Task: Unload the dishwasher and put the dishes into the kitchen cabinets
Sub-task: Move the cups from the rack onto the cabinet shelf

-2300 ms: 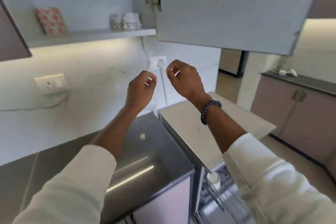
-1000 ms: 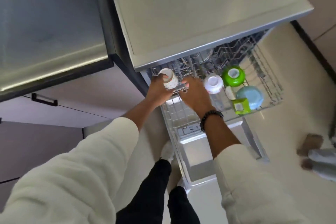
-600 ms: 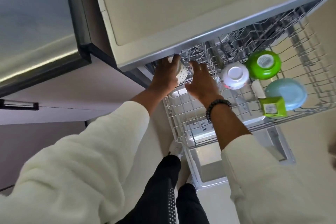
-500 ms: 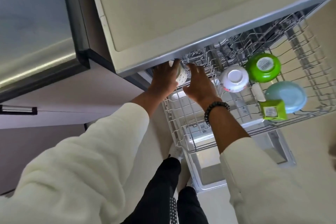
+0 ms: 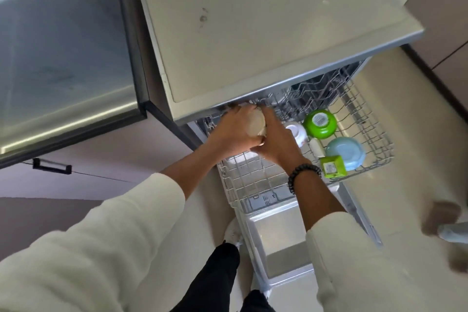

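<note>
Our left hand (image 5: 234, 132) and our right hand (image 5: 277, 142) meet around one pale cup (image 5: 256, 123). The fingers of both hands are curled on it, the left from one side and the right from the other and below. The cup is blurred, but we see it is held above the back-left corner of the pulled-out wire rack (image 5: 243, 180), just under the front edge of the dishwasher top (image 5: 253, 33). On our right wrist we wear a dark bead bracelet (image 5: 300, 175). Further right in the rack lie a white bowl (image 5: 298, 132), a green bowl (image 5: 320, 123), a light blue bowl (image 5: 345, 152) and a small green box (image 5: 332, 166).
</note>
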`<state>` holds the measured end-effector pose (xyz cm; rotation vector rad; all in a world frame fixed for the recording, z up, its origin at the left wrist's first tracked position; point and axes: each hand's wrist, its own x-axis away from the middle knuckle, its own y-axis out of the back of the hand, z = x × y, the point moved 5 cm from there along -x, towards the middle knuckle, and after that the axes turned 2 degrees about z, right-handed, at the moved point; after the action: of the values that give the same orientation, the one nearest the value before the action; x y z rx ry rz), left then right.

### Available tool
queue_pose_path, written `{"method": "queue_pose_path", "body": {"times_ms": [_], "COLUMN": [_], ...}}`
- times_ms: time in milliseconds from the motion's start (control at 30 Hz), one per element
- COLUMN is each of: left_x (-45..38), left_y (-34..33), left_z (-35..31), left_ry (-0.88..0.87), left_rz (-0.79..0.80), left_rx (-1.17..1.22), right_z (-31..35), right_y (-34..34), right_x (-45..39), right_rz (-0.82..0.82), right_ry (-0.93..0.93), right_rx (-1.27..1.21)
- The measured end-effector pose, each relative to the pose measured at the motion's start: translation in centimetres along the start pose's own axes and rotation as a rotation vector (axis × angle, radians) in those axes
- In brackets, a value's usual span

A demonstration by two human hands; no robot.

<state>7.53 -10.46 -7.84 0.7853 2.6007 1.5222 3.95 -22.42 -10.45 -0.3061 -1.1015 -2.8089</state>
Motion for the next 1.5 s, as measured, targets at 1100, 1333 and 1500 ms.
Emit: {"method": "queue_pose_path", "body": {"times_ms": [1100,1333,1500], "left_x": [6.6,1.8,0.5], "left_y": [3.2,-4.4,-5.6], "left_z": [-4.1,-1.7,0.0], "left_ry": [0.117,0.130,0.192], "left_rz": [-0.183,-0.055,-0.028], "left_rx": [0.344,0.275,0.271], "right_z": [-5.1,-13.0,-13.2], "right_y": [6.1,2.6,0.6], "right_x": [9.1,7.0,5.7], "right_rz": [-0.118,-0.010,0.012], "right_ry": [-0.337,-0.492,-0.474], "right_rx": [0.033,0.189,0.059]}}
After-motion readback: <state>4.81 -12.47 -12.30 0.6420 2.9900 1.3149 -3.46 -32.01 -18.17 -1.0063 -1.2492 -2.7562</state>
